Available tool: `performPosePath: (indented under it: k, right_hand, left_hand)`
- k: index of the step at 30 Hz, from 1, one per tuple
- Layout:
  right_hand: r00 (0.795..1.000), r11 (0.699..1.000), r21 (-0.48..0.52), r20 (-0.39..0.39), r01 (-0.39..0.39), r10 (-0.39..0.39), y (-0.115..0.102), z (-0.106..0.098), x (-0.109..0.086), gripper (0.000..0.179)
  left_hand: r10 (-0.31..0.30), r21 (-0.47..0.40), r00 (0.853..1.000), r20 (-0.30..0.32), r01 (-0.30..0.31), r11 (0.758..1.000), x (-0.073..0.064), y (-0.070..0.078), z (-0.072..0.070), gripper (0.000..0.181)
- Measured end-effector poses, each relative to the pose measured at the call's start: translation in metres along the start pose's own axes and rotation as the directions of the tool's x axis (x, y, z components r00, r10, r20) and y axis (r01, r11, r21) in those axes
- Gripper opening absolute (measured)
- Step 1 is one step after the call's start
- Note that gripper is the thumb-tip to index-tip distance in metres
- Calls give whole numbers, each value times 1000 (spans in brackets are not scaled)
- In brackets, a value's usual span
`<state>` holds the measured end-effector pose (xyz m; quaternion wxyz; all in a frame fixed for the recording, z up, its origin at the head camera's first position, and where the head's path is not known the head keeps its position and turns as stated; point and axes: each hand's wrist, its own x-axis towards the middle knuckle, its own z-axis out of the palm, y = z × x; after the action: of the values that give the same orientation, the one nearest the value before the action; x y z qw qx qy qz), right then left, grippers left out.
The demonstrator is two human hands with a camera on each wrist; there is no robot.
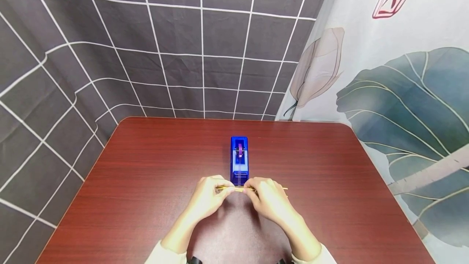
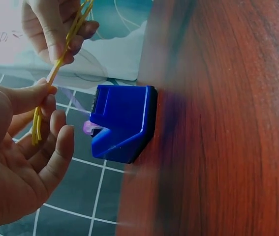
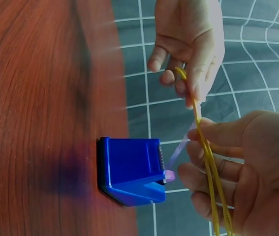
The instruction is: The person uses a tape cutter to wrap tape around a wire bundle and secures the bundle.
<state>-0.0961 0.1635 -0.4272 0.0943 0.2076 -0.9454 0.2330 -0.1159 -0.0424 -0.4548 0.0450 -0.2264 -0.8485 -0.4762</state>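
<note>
Between thumb and fingers, my left hand (image 1: 208,197) (image 2: 11,147) pinches one part of a bundle of thin yellow strands (image 1: 238,190) (image 2: 37,123). My right hand (image 1: 270,199) (image 3: 257,162) pinches the same bundle a short way to the right, with loose ends trailing past the palm. Just beyond both hands stands a blue tape dispenser (image 1: 239,166) (image 2: 122,113) (image 3: 132,164) with a purple roll (image 1: 240,150) in it. A translucent purple strip of tape (image 2: 77,101) (image 3: 181,145) runs from the dispenser to the bundle between the fingertips. Fingers partly hide where tape and strands meet.
Everything sits over a reddish-brown wooden table (image 1: 146,166). A dark grey curtain with white grid lines (image 1: 176,31) hangs behind and to the left. On the right is a pale curtain with leaf prints (image 1: 366,44).
</note>
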Motion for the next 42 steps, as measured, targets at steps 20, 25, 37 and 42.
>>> performPosePath:
  k: [20, 25, 37, 42]
  right_hand:
    - [995, 995, -13, 12, 103, -103, 7, 3, 1, 4]
    - [993, 992, -43, 0, 117, -117, 6, 3, 1, 4]
    - [993, 990, -105, -56, 95, -101, 7, 8, 0, 6]
    - [994, 991, -104, -70, 80, -87, 7, 8, 1, 8]
  left_hand:
    - [-71, 35, 981, 180, 65, 997, 9, -6, -3, 33]
    - [-56, 32, 983, 177, 51, 998, 9, -7, -3, 28]
    - [-38, -13, 989, 141, 40, 999, 7, -7, -1, 15]
    - [-16, -24, 992, 124, 19, 1000, 6, -7, -2, 14]
